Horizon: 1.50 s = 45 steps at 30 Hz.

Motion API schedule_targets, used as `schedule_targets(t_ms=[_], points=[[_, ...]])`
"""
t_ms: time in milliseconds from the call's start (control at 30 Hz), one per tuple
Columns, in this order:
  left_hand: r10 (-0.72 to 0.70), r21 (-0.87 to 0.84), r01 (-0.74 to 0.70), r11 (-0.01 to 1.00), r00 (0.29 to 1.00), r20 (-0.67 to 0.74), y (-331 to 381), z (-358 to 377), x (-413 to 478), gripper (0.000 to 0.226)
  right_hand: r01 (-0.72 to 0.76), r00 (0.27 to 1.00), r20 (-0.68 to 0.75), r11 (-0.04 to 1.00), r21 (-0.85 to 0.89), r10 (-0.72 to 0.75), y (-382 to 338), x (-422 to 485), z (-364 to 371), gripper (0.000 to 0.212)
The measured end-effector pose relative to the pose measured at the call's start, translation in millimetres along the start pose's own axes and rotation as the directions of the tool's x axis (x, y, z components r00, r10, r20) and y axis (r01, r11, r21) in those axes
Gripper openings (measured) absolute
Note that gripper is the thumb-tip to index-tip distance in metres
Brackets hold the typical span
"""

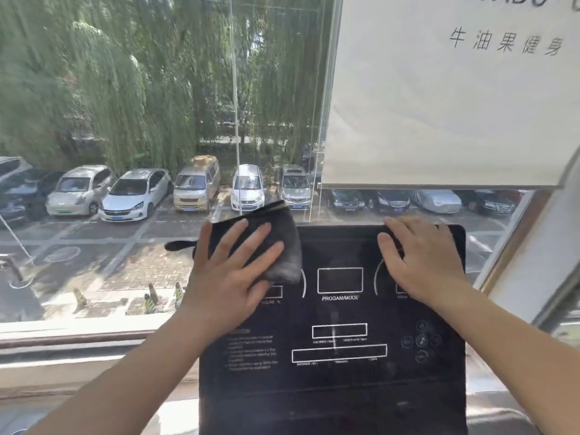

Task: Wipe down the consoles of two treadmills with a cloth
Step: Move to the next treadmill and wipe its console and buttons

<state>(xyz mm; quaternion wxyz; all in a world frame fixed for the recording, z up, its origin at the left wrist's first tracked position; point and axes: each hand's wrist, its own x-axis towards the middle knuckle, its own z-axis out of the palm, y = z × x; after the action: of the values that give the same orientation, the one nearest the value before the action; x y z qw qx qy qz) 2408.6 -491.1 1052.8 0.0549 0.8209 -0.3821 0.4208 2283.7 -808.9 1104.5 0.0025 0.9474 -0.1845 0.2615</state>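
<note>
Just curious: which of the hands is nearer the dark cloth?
Left. The left hand presses flat on the cloth; the right hand rests bare on the console's upper right, apart from it.

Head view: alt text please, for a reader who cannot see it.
A left hand presses a dark cloth flat on the upper left of a black treadmill console, while the right hand rests on its upper right. Beyond a window, parked cars.

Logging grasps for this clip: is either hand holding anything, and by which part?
The left hand presses flat on the dark cloth, covering its lower left part, fingers spread. The right hand rests bare on the console, gripping nothing.
</note>
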Motion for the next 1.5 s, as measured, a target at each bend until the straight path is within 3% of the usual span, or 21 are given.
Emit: schedule_targets(t_ms=[133,233,300,367,500,600,667,733,800,867,900,967,1033,1100,1133,1200,1267,1300,1333,1400,1500], points=[[-0.197,-0.126,0.197,0.972,0.980,0.013,55.3,18.9,1.1,0.062,0.077,0.994,-0.092,0.988,0.135,-0.065,16.1,8.6,3.3,0.055],[0.089,-0.117,-0.083,0.990,0.995,0.044,107.0,33.8,-18.1,0.069,0.116,0.989,-0.118,0.969,0.219,-0.091,25.8,11.7,3.7,0.048],[0.326,-0.084,-0.319,0.944,0.941,0.090,118.0,37.3,-16.7,0.070,0.151,0.985,-0.130,0.944,0.294,-0.117,34.5,11.7,3.4,0.046],[0.381,-0.031,-0.380,0.924,0.919,0.099,111.5,36.4,2.5,0.067,0.147,0.987,-0.112,0.912,0.382,-0.113,43.8,12.4,1.5,0.045],[0.058,0.062,-0.060,0.996,0.998,0.027,95.3,31.2,39.1,0.071,0.141,0.990,-0.093,0.835,0.532,-0.108,61.0,11.4,3.7,0.040],[-0.271,-0.043,0.271,0.962,0.962,-0.007,135.4,38.6,39.1,0.068,0.148,0.989,-0.084,0.810,0.567,-0.122,66.1,10.8,5.7,0.041],[-0.310,-0.071,0.313,0.947,0.950,0.044,176.6,49.3,23.1,0.070,0.159,0.987,-0.078,0.814,0.559,-0.140,67.7,11.2,7.0,0.042],[-0.072,-0.040,0.077,0.996,0.990,0.123,199.0,56.5,2.9,0.073,0.184,0.982,-0.071,0.818,0.544,-0.174,69.8,12.2,6.6,0.045],[0.258,0.003,-0.262,0.965,0.950,0.178,184.7,50.7,3.5,0.074,0.199,0.977,-0.045,0.816,0.543,-0.208,73.7,13.8,6.1,0.048],[0.383,0.060,-0.399,0.915,0.906,0.180,158.2,40.4,24.5,0.071,0.210,0.972,-0.031,0.813,0.544,-0.231,78.9,15.7,6.1,0.048],[0.344,0.092,-0.359,0.929,0.927,0.152,148.2,36.8,36.1,0.070,0.218,0.969,-0.025,0.808,0.547,-0.244,81.0,16.4,5.5,0.049],[0.106,0.093,-0.111,0.990,0.993,0.050,143.7,34.0,53.4,0.068,0.225,0.960,0.012,0.794,0.565,-0.281,86.0,20.0,3.1,0.052],[-0.148,0.003,0.148,0.989,0.989,-0.011,164.8,40.0,55.4,0.066,0.200,0.953,0.065,0.772,0.604,-0.297,93.4,23.6,-3.5,0.053],[-0.231,-0.057,0.230,0.972,0.973,-0.011,199.3,52.7,43.6,0.066,0.161,0.973,0.040,0.798,0.581,-0.226,106.3,24.4,-8.6,0.050],[-0.178,-0.063,0.178,0.982,0.984,0.006,213.7,58.4,34.8,0.066,0.127,0.987,0.009,0.822,0.555,-0.158,114.8,24.4,-9.4,0.049],[0.092,-0.044,-0.090,0.995,0.994,0.061,225.2,63.5,22.5,0.068,0.042,0.999,-0.007,0.815,0.578,-0.046,131.8,23.0,-9.4,0.050],[0.341,0.000,-0.342,0.940,0.935,0.101,210.1,59.2,35.1,0.066,0.001,1.000,0.012,0.732,0.681,-0.013,141.3,22.4,-6.4,0.049],[0.381,0.020,-0.385,0.923,0.919,0.107,202.0,56.6,49.1,0.066,-0.019,1.000,0.027,0.682,0.731,-0.001,143.4,23.0,-4.1,0.048],[0.350,0.037,-0.355,0.934,0.932,0.099,197.7,53.9,65.5,0.067,-0.045,0.999,0.043,0.628,0.777,0.018,144.0,23.8,-2.0,0.046],[0.110,0.022,-0.112,0.993,0.993,0.051,206.9,48.8,94.2,0.069,-0.075,0.997,0.057,0.547,0.834,0.048,144.2,23.5,1.1,0.039],[-0.195,-0.061,0.197,0.979,0.980,0.027,254.2,52.2,113.3,0.066,-0.080,0.996,0.053,0.524,0.848,0.066,143.9,24.3,2.2,0.037]])
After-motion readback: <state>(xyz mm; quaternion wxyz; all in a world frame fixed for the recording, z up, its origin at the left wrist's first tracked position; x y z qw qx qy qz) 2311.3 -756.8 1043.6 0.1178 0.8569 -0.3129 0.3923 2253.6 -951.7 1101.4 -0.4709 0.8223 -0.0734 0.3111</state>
